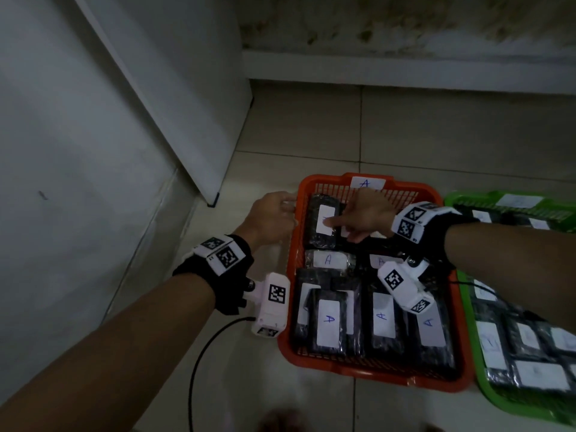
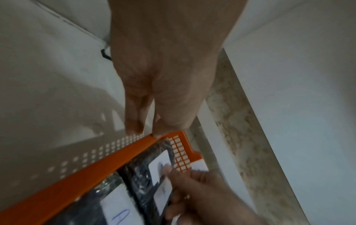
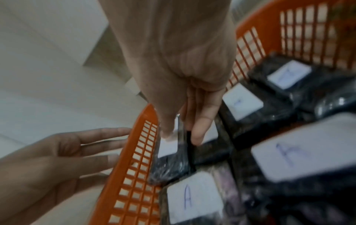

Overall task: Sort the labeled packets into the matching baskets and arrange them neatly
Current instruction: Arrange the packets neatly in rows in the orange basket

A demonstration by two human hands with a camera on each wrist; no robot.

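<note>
An orange basket (image 1: 288, 294) tagged A stands on the tiled floor, filled with several black packets bearing white A labels. My left hand (image 1: 290, 207) is at its far left corner: the thumb rests on the rim (image 2: 108, 161) and the straight fingers (image 3: 108, 134) lie against the outer mesh wall. My right hand (image 1: 341, 230) reaches in to the far-left packet (image 1: 324, 213). In the right wrist view one digit sits on that packet's label (image 3: 169, 146) and the others dip into the gap at its right edge, pinching it.
A green basket (image 1: 469, 325) with more labeled packets touches the orange one on the right. A white cabinet (image 1: 187, 88) and wall close off the left; another wall runs behind. A black cable (image 1: 202, 353) loops over the floor near my left arm.
</note>
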